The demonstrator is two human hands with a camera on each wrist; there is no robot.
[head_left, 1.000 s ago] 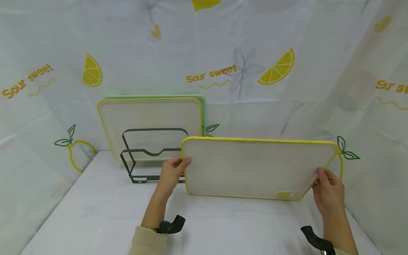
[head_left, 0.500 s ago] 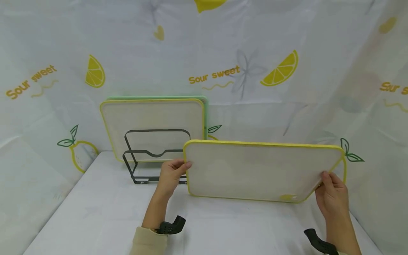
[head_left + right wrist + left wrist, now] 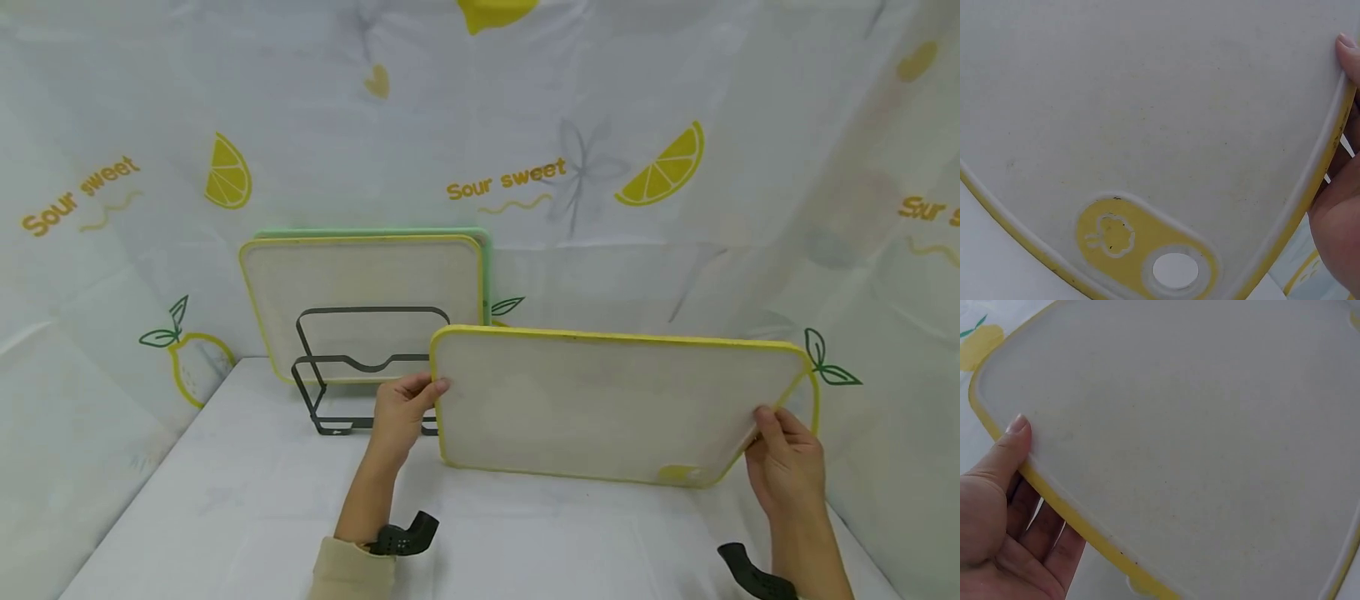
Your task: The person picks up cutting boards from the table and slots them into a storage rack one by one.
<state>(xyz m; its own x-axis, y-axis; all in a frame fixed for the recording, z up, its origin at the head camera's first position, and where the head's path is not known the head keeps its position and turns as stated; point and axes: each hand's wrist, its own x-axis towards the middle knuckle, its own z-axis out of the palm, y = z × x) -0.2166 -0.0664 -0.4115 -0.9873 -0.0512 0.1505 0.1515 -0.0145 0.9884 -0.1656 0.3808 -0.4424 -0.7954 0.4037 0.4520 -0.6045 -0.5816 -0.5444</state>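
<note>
My left hand [image 3: 403, 412] pinches the left edge of a large cutting board [image 3: 600, 400], pale grey with a yellow rim. Its thumb lies on the near face, the other fingers behind. At the right edge my right hand [image 3: 787, 467] grips the same board in the same manner. The board is on its long side, face towards me, close over the table. In the right wrist view a yellow corner patch [image 3: 1105, 240] carries an oval hole. A black wire rack [image 3: 360, 361] stands behind the left hand, its right part hidden by the board.
Behind the rack's front bars stands another yellow-rimmed board [image 3: 360, 271], with a green-edged board [image 3: 487, 267] behind it. Both are near the back curtain [image 3: 637, 75], printed with lemons. A white cloth [image 3: 247, 508] covers the table.
The board's lower edge has come down a little, most at the right. Both hands keep their hold. The head view has shifted slightly; rack and rear boards stay put.
</note>
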